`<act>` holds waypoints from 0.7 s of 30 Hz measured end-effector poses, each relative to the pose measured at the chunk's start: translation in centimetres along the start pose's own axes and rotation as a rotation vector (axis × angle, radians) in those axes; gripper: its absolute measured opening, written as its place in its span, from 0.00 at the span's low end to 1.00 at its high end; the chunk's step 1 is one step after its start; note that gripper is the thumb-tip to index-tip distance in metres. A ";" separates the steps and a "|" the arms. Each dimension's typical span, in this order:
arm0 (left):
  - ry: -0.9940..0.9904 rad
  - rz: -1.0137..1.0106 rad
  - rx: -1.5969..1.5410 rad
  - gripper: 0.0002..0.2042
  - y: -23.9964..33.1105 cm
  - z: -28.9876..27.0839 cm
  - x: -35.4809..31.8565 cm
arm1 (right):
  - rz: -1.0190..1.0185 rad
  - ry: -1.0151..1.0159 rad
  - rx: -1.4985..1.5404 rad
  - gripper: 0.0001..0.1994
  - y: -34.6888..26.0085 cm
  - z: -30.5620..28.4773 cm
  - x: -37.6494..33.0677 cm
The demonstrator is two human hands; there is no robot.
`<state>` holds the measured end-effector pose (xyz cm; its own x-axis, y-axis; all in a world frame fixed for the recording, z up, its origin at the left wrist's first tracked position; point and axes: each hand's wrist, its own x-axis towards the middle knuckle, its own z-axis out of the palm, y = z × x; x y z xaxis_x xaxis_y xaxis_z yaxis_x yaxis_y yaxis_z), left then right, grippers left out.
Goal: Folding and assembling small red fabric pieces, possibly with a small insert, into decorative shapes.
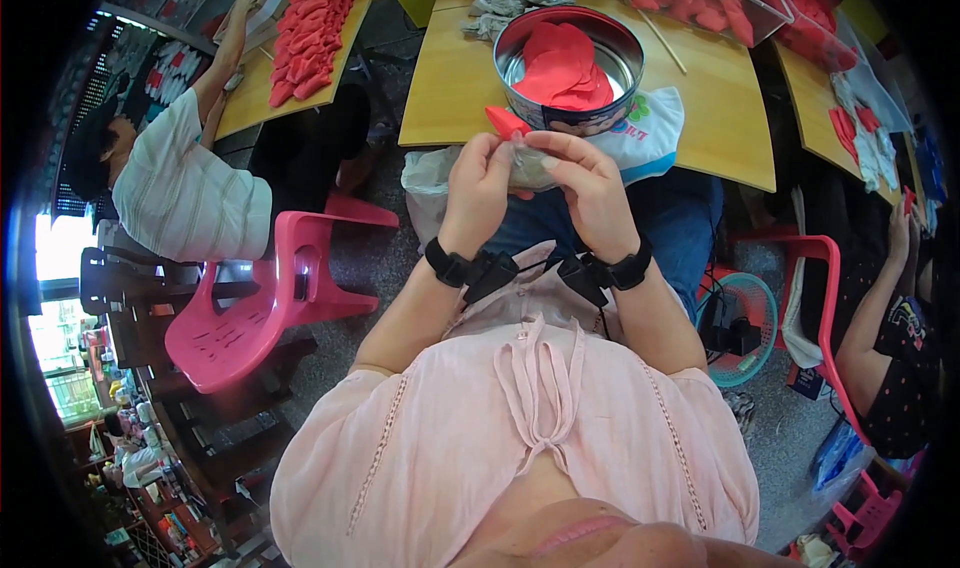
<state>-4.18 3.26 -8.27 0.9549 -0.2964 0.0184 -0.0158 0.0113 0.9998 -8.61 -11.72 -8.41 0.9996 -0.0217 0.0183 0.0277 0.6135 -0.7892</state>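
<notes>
Red material, shaped into a small pointed piece (pixel 507 123), is held just above the centre of the frame, in front of the table edge. It is pinched at its lower end between the thumb and finger of the left hand (pixel 478 178), which are closed together. The fingers of the right hand (pixel 590 176) are bent in close beside it; whether they are fully closed on it cannot be told. A greyish bundle (pixel 532 174) is partly hidden beneath both hands.

The space directly above the hands is taken up by a round tin (pixel 637 63), in which flat red pieces (pixel 565 63) are stacked. A white printed cloth (pixel 655 133) is partly covered by the tin. On the yellow table (pixel 440 93), grey bundles (pixel 510 3) are gathered at the upper left of the tin, and a thin stick (pixel 662 40) is laid at its upper right. Clear bins (pixel 770 10) are filled with red items at the upper right of the frame.

At the upper left, another table is covered by a red pile (pixel 318 33), with a co-worker (pixel 190 178) seated beside it. Below, a pink chair (pixel 235 328) is seen.
</notes>
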 end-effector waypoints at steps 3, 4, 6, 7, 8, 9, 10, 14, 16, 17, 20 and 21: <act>-0.023 -0.005 -0.017 0.09 0.2 -0.2 0.0 | -0.074 -0.047 -0.213 0.10 0.5 -0.5 0.2; -0.022 -0.005 -0.017 0.09 0.3 -0.2 -0.1 | -0.074 -0.047 -0.213 0.10 0.6 -0.5 0.2; -0.096 -0.018 -0.048 0.08 0.5 -0.1 -0.5 | -0.112 -0.006 -0.176 0.09 0.8 -0.4 0.3; -0.096 -0.017 -0.048 0.08 0.5 0.0 -0.6 | -0.113 -0.006 -0.176 0.09 1.0 -0.3 0.5; -0.128 -0.005 -0.057 0.08 0.5 0.0 -0.7 | -0.157 0.085 -0.187 0.09 1.2 -0.2 0.8; -0.160 0.008 -0.066 0.08 0.5 0.0 -0.8 | -0.201 0.176 -0.198 0.09 1.4 -0.1 1.0; -0.162 0.008 -0.066 0.08 0.6 0.0 -0.7 | -0.202 0.177 -0.198 0.09 1.3 -0.3 1.0; -0.191 0.004 -0.040 0.07 1.1 -0.3 -0.5 | 0.099 0.072 -0.181 0.09 0.1 -1.0 0.6; -0.198 0.010 0.003 0.07 1.2 -0.2 -0.6 | 0.157 0.069 -0.238 0.09 0.2 -1.2 0.7; -0.181 0.053 0.099 0.07 1.3 0.2 -0.9 | 0.036 0.149 -0.282 0.09 1.1 -1.4 0.8; -0.156 0.076 0.179 0.07 0.9 0.7 -1.2 | -0.151 0.251 -0.388 0.08 2.0 -1.5 1.0; -0.148 0.056 0.163 0.07 0.7 0.7 -1.3 | -0.217 0.274 -0.452 0.07 2.0 -1.5 1.0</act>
<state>-5.62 2.95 -7.64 0.8974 -0.4369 0.0623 -0.1263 -0.1192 0.9848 -7.61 -11.69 -10.90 0.9315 -0.3507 0.0969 0.1668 0.1749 -0.9704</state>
